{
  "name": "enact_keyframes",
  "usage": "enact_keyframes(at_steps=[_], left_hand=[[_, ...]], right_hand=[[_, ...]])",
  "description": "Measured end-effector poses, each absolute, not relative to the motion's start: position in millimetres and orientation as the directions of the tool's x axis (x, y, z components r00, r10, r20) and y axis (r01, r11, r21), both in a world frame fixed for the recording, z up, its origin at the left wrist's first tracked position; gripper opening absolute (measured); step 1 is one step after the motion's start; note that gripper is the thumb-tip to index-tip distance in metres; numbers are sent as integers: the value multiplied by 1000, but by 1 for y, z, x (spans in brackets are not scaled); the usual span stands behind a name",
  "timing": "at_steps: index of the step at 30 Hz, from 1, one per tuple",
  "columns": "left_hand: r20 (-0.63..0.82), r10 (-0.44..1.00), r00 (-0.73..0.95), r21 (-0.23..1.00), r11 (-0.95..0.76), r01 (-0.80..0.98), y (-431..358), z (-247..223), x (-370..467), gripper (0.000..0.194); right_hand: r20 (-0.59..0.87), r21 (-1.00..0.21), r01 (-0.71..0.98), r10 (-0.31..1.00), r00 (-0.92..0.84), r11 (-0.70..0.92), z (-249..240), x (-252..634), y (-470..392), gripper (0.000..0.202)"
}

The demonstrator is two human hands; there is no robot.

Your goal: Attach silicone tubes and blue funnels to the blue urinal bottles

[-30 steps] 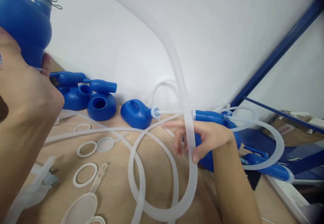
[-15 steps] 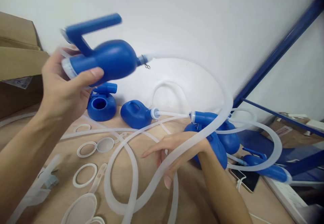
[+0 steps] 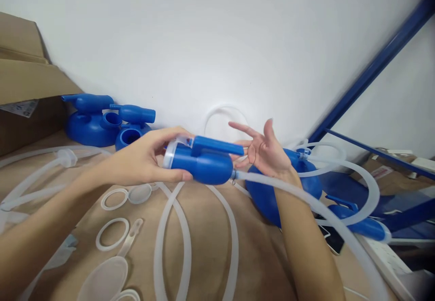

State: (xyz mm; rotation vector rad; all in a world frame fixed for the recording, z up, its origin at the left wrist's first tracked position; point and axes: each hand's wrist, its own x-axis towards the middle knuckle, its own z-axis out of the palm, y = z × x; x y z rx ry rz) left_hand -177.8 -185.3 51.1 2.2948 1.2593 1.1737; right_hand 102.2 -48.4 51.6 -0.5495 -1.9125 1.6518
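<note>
My left hand is wrapped round the white-collared end of a blue bottle with a bar-like handle. The bottle lies level in the air, its narrow end pointing right. A clear tube runs from that end, past my right wrist, to the lower right. My right hand is just right of the bottle, palm turned up and fingers spread, holding nothing. Behind it, more blue containers are partly hidden by my right arm.
Blue containers stand at the back left beside a cardboard box. White rings, caps and looping tubes lie on the brown table. At right are another blue bottle, a phone and a blue frame.
My left hand has brought the blue bottle down and to the right. My right hand has risen and turned palm up, fingers spread. The bottle's tube now trails to the lower right.
</note>
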Motion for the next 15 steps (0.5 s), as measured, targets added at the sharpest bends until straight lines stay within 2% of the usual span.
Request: enact_keyframes(at_steps=[2,4,5,7,9,12,14,15], left_hand=[[439,829,346,563,-554,613,-185,49,-172,46],[393,840,374,520,-538,663,-183,45,-166,48],[390,840,376,493,-536,685,-182,42,-162,48],[404,835,373,439,-535,722,-179,35,-157,52],[398,855,333,386,-486,784,-177,27,-154,63],[332,931,150,276,-248,929,-181,16,-156,78],[263,963,54,197,-109,974,-191,10,-160,74],[207,976,62,171,-99,980,-199,8,-161,67]], right_hand=[[54,-993,-2,452,-890,115,50,103,-50,105],[-1,-975,67,299,-954,210,48,104,-52,119],[-23,-950,104,268,-963,295,48,104,-53,126],[-54,-857,196,295,-954,477,49,104,-58,127],[-59,-750,282,365,-929,598,52,103,-62,109],[-39,-656,351,434,-900,668,58,105,-66,84],[-19,-621,389,484,-875,680,63,112,-65,76],[-15,-606,411,506,-862,681,65,117,-65,74]])
